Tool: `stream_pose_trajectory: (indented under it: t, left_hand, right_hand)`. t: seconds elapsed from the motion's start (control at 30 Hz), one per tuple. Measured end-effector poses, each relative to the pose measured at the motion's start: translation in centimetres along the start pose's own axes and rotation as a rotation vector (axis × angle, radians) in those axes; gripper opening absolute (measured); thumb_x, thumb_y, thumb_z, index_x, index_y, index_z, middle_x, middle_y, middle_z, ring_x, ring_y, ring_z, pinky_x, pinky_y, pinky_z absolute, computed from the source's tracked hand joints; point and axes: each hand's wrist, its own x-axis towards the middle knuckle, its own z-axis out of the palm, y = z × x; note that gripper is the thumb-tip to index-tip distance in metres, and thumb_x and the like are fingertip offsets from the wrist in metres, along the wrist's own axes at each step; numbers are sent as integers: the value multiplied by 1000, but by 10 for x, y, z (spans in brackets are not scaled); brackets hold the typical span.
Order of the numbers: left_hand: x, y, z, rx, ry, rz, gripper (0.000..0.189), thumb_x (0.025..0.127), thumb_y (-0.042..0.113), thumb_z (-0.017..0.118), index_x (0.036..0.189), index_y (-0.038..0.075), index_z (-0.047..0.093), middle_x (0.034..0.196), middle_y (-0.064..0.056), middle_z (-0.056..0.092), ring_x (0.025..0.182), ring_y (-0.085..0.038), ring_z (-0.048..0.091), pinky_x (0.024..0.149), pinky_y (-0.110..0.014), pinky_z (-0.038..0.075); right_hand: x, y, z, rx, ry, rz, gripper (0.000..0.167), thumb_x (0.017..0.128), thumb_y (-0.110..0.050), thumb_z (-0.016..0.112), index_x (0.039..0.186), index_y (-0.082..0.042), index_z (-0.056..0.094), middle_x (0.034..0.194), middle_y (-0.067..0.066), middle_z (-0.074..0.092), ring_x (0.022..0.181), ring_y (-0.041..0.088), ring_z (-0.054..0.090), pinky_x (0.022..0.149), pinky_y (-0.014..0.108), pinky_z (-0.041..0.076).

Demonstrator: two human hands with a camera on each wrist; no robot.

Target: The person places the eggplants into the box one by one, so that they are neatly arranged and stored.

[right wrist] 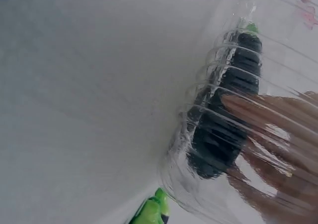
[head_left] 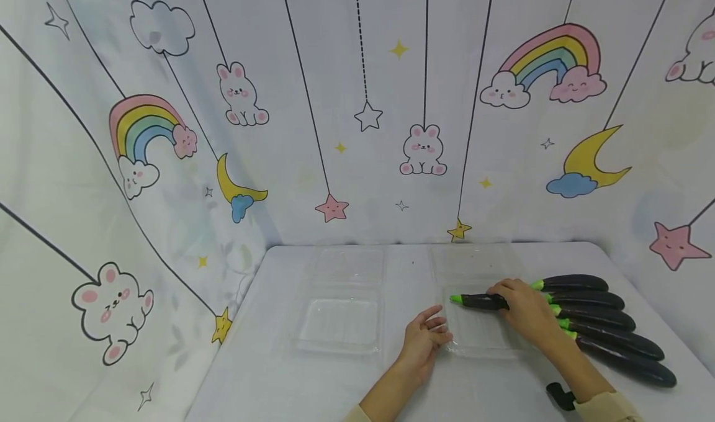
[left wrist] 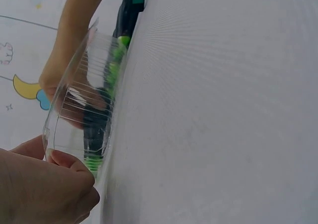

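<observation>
An eggplant with a green stem end lies inside a clear plastic box on the right part of the table, stem pointing left. My right hand reaches into this box and grips the eggplant's thicker end. Seen through the ribbed wall in the right wrist view, the fingers lie along the dark eggplant. At the box's left side is my left hand. Its thumb and a finger pinch the clear rim in the left wrist view, where the left hand fills the lower left.
Several more eggplants lie in a row right of the box, green ends toward it. A second clear box stands to the left, its lid folded back. A black device sits by my right wrist. Patterned cloth rises behind the table.
</observation>
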Motion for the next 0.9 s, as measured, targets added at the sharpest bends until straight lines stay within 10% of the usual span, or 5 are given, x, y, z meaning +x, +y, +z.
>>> stream_pose_trajectory:
  t: [0.9]
  left_hand:
    - [-1,1,1,-1,-21,6,63,81,-21,65,141,-2,58,108,-8,62,97,-18,61,79,-24,57]
  right_hand:
    - [-2,-5,-16,14,-65,97,60,70,-3,94,126,-8,73,121,16,71,110,40,66,79,55,59]
